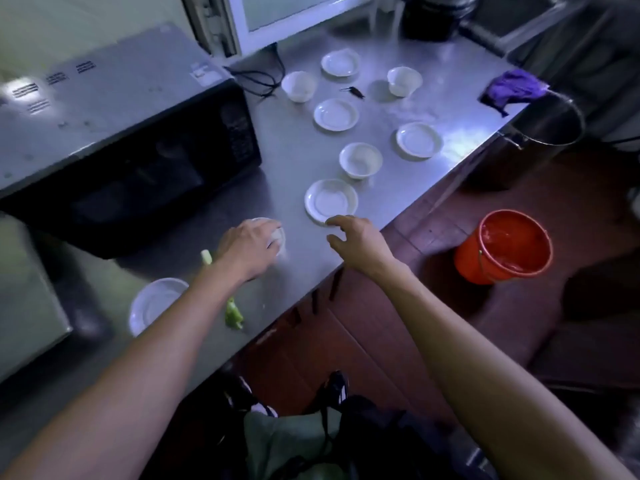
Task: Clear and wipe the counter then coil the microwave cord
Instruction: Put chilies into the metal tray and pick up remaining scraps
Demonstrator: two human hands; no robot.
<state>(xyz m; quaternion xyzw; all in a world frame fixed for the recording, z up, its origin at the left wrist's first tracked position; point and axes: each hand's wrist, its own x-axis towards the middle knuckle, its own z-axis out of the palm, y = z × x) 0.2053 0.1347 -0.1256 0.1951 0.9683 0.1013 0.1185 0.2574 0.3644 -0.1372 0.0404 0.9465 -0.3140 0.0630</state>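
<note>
Where white dishes (pixel 331 201) dot steel counter (pixel 398 188), red bucket (pixel 504 245) on floor

left hand (pixel 251 247) apparently gripping bowl (pixel 280 237), steel counter (pixel 287 157)

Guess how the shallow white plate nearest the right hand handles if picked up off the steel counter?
The shallow white plate looks rigid and glazed, probably ceramic, so likely slippery and breakable if dropped. It lies flat on the steel counter, so it should slide rather than tip when pushed. The right hand reaches its near rim; the low rim offers little grip.

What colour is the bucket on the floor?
Orange-red bucket, seen in the head view.
</note>
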